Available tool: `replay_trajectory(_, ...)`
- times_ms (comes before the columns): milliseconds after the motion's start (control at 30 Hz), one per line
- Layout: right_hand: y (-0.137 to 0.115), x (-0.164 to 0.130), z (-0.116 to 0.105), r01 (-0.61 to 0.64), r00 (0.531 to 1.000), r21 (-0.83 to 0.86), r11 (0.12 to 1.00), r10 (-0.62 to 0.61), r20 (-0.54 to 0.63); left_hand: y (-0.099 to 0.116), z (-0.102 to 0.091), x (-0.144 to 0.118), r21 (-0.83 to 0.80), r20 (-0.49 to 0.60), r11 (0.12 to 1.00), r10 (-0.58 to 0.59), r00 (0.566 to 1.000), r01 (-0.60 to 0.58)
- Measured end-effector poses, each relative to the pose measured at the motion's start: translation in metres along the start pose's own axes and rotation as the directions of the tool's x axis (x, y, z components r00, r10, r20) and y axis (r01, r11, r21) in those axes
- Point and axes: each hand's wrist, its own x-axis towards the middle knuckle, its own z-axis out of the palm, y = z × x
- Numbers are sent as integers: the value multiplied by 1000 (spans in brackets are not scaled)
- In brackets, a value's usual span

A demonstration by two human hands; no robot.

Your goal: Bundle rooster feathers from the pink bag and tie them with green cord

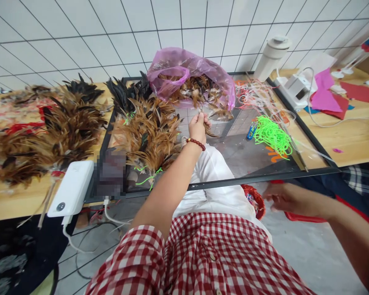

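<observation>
White tiled wall [110, 37] stood behind a long wooden bench [353, 139], and on the bench lay a black-framed glass sheet [233, 151] that took up most of the middle. Heaps of brown and black feathers [64, 127] covered the left of the bench, and a second mound of bound feather bunches [147, 131] lay on the glass. Behind these, a pink plastic bag [184, 69] gaped open with loose feathers spilling from it. Right of the bag lay a tangle of neon green cord [272, 135], and further off pink and red felt scraps [326, 96] and a white jug [272, 55]. A white power bank [72, 188] sat at the near-left edge of the bench.

The left hand [198, 127] was raised over the glass just in front of the bag, fingers curled closed around a small tuft of feathers [209, 128] gripped at the quill ends, the vanes hanging down to the right. Such feathers looked nearly weightless, soft and easily bent or crushed, so the stiff quill base seemed the sound place to pinch them. The right hand [284, 198] was low beside a red basket [258, 200] under the bench edge, fingers loosely spread and holding nothing that could be seen.
</observation>
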Motion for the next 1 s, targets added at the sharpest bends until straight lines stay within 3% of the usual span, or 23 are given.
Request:
replay_trajectory(33,-24,11,-21,102,989,72,992,-108,97,0,0,0,-5,-9,1000,6,1000,-7)
replay_trajectory(67,-45,27,-41,194,972,98,976,-205,116,-1,0,0,-10,-19,1000,13,1000,-13)
replay_trajectory(133,-76,71,-74,396,917,34,918,-397,29,0,0,0,-18,-41,1000,19,999,-20)
replay_trajectory(167,-85,99,-86,435,895,-43,899,-438,-83,1,1,-1,-22,-52,1000,19,998,-20)
replay_trajectory(200,-90,129,-96,445,858,-139,885,-465,-216,1,1,-1,-25,-62,1000,17,998,-18)
replay_trajectory(267,-93,189,-106,313,765,-314,896,-434,-475,3,2,-1,-32,-79,999,11,997,-14)
replay_trajectory(333,-88,238,-109,207,709,-428,880,-436,-554,3,2,-2,-41,-86,999,9,996,-13)
replay_trajectory(400,-82,270,-109,135,702,-515,847,-448,-553,3,3,-2,-49,-77,999,11,997,-15)
replay_trajectory(500,-74,286,-109,79,716,-593,801,-459,-525,3,2,-2,-46,-61,999,14,998,-17)
replay_trajectory(567,-69,281,-110,121,656,-538,835,-473,-588,3,1,-2,-36,-54,999,14,998,-16)
replay_trajectory(633,-66,273,-108,240,563,-399,885,-462,-685,3,1,-2,-25,-46,1000,12,999,-13)
replay_trajectory(700,-63,265,-104,375,521,-207,903,-391,-759,3,1,-1,-11,-40,1000,7,999,-8)
replay_trajectory(767,-64,260,-96,475,549,40,879,-260,-794,3,1,-1,10,-40,1000,-2,999,2)
replay_trajectory(867,-72,253,-83,555,636,398,731,-64,-769,2,1,-2,48,-26,999,-10,1000,12)
replay_trajectory(1000,-89,244,-72,558,744,576,597,-52,-667,0,1,-3,64,6,998,5,1000,-6)
